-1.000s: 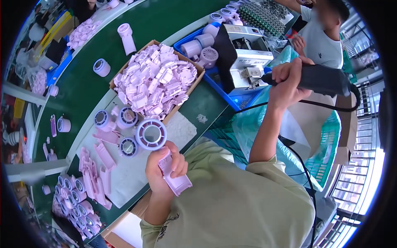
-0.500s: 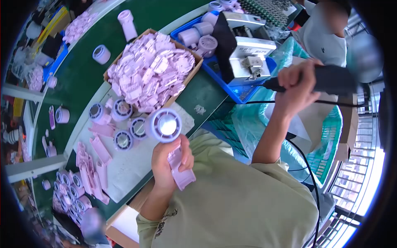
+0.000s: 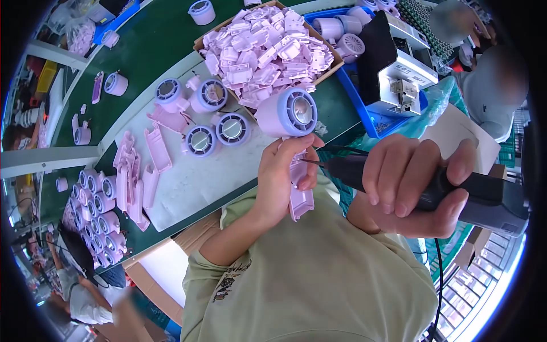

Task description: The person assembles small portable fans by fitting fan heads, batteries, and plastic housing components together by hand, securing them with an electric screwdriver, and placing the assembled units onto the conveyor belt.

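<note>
My left hand [image 3: 276, 179] is wrapped round the handle of a lilac handheld fan [image 3: 288, 113], its round grilled head tilted up above my fingers. The open handle shell [image 3: 301, 202] sticks out below my palm. In my right hand [image 3: 410, 179] lies a black electric screwdriver [image 3: 493, 202], held level. Its thin bit reaches the handle beside my left thumb; the exact contact point is too small to make out. Several more fan heads [image 3: 200, 140] rest on the white mat [image 3: 185, 196], beside loose handle shells [image 3: 158, 149].
A cardboard box [image 3: 337, 64] heaped with small lilac parts stands behind the fan. Right of it, a blue tray [image 3: 358, 105] holds a silver screw-feeding device [image 3: 401, 85]. Several finished-looking heads [image 3: 97, 219] cluster at left. A cable [image 3: 439, 273] hangs at right; other people sit nearby.
My right hand has swung the screwdriver from beside the silver device down to the fan handle. The view has shifted, and the fan in my left hand is turned more sideways.
</note>
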A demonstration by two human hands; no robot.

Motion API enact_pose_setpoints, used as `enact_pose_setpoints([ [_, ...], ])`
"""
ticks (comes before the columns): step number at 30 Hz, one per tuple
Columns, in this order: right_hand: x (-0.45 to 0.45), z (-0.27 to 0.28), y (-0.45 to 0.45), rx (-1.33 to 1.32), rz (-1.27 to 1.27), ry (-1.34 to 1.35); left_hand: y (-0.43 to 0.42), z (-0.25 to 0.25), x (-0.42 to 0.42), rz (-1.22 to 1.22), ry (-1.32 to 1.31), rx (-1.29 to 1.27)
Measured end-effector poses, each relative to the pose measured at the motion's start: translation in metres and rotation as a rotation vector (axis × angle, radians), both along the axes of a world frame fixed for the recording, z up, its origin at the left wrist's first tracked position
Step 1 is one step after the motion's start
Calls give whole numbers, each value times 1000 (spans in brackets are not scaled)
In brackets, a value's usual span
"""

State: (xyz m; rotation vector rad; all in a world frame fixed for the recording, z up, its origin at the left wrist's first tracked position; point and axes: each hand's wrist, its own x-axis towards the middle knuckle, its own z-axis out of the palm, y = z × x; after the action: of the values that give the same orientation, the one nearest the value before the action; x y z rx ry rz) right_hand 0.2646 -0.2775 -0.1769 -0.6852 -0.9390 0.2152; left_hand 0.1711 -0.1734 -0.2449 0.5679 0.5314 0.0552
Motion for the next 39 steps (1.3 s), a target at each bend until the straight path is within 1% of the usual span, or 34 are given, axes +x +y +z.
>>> enact_pose_setpoints([
  [4, -1, -2, 4, -22, 1, 7, 0, 1, 0, 24, -19, 21],
  [10, -8, 1, 8, -11, 1, 41, -2, 11, -2, 42, 33, 68],
  [13, -9, 2, 9, 4, 6, 51, 0, 13, -3, 38, 33, 144],
  [16, -8, 0, 9, 17, 24, 61, 1, 15, -4, 36, 46, 138],
  [19, -12, -3, 14, 75, 11, 106, 0, 15, -4, 83, 61, 154],
  [22, -11, -6, 22, 177, -22, 130, 3, 15, -4, 78, 68, 139],
  [24, -2, -10, 24, 266, 26, 118, 15, 17, -7, -12, -1, 216],
  [26, 3, 1, 22, 282, -3, 221, 23, 30, -6, -80, -19, 307],
  [27, 8, 2, 16, 277, -22, 248, 37, 30, -13, -156, -53, 462],
  [29, 25, 2, 2, 275, -72, 280, 77, 46, -20, -150, -37, 667],
  [30, 34, 0, -5, 231, -109, 290, 101, 55, -21, -154, -33, 769],
  [32, 49, -6, -15, 136, -194, 303, 161, 72, -12, -36, -1, 896],
  [34, 62, -14, -18, -40, -438, 361, 231, 70, 14, 13, 147, 1094],
  [36, 74, -32, -18, -278, -865, 228, 295, 50, 47, 52, 231, 1111],
  [38, 76, -43, -7, -392, -1077, 136, 361, 6, 82, 85, 272, 1205],
  [39, 74, -40, -3, -440, -1099, 97, 391, -18, 99, 86, 392, 1347],
])
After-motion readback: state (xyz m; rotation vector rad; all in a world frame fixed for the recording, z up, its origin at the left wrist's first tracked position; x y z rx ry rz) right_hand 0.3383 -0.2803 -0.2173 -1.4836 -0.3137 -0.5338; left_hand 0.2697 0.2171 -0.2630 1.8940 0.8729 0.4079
